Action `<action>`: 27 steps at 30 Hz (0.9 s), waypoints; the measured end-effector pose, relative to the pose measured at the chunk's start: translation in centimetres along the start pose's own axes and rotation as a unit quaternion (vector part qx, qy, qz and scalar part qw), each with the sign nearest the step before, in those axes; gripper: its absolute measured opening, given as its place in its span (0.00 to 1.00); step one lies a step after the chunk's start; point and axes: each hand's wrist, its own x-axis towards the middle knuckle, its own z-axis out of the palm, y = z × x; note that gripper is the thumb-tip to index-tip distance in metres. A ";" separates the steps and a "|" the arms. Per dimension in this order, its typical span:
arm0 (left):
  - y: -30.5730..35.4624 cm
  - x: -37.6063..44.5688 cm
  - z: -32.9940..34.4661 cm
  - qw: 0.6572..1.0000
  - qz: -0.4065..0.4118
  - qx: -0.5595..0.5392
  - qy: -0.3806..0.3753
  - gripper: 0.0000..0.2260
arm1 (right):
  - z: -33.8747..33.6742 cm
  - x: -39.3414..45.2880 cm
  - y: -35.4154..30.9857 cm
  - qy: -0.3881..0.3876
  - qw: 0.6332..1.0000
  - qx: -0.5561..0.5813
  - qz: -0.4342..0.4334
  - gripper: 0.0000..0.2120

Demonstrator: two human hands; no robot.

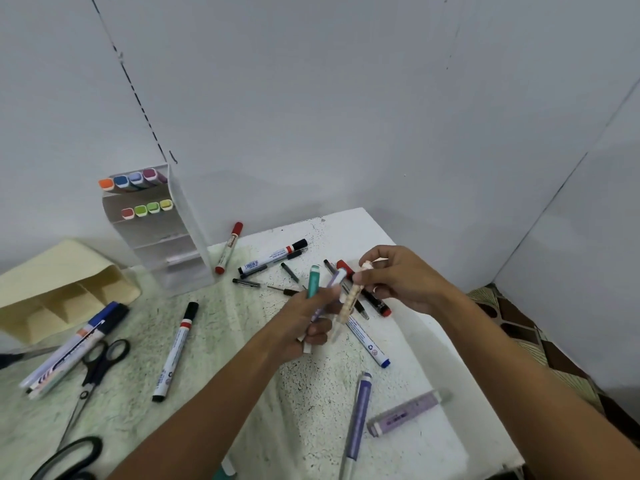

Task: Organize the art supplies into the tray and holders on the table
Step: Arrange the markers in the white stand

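Above the middle of the table, my left hand (304, 323) grips a teal pen (313, 280) and a lilac pen (333, 282), both pointing up. My right hand (403, 280) pinches the top of a cream patterned pen (351, 299) that hangs beside them. A white tiered holder (187, 237) at the back left carries two rows of coloured highlighters (133, 180). A cream compartment tray (65, 289) lies tipped at the far left. Loose whiteboard markers (176, 351) and thin black pens (289, 271) lie scattered over the table.
Scissors (100, 368) and a bundle of markers (72, 351) lie at the left; larger black scissor handles (74, 455) sit at the bottom left. A purple pen (358, 420) and a lilac highlighter (405, 412) rest front right. Walls close the back and right; the table edge (485, 393) runs on the right.
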 end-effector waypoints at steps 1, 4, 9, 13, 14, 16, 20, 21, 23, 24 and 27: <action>-0.2 -0.1 0.1 1.000 0.006 0.006 -0.012 0.17 | 0.2 0.0 0.0 0.018 1.000 0.000 -0.013 0.11; -0.5 -0.4 0.3 0.998 0.019 0.053 0.009 0.13 | 0.8 -0.1 0.1 0.041 0.999 0.003 -0.035 0.11; -0.9 -1.0 0.4 0.996 0.039 0.064 0.041 0.14 | 1.3 -0.4 0.5 0.046 0.998 0.019 -0.031 0.08; -1.2 -1.9 0.2 0.995 0.053 0.052 0.060 0.14 | 1.5 -0.6 0.7 0.037 0.999 0.009 -0.021 0.07; -1.2 -2.2 0.0 0.995 0.054 0.045 0.064 0.13 | 1.4 -0.7 0.8 0.032 0.999 -0.006 -0.018 0.06; -1.5 -2.9 -0.2 0.996 0.056 0.025 0.072 0.12 | 1.5 -1.0 1.2 0.020 0.998 -0.065 -0.010 0.04; -2.2 -4.1 -0.5 0.994 0.064 -0.005 0.087 0.14 | 1.4 -2.0 1.9 -0.058 0.973 -0.224 -0.017 0.02; -2.3 -4.3 -0.5 0.994 0.065 -0.016 0.089 0.14 | 1.4 -2.5 1.9 -0.105 0.954 -0.279 -0.016 0.02; -2.7 -4.7 -0.5 0.993 0.061 -0.034 0.090 0.14 | 1.6 -3.5 1.8 -0.206 0.906 -0.371 0.005 0.01; -2.9 -4.9 -0.5 0.994 0.058 -0.036 0.090 0.14 | 1.8 -4.1 1.9 -0.242 0.882 -0.404 0.025 0.03; -3.6 -5.3 -0.6 0.995 0.047 -0.027 0.081 0.14 | 2.3 -5.9 2.7 -0.262 0.821 -0.502 0.077 0.08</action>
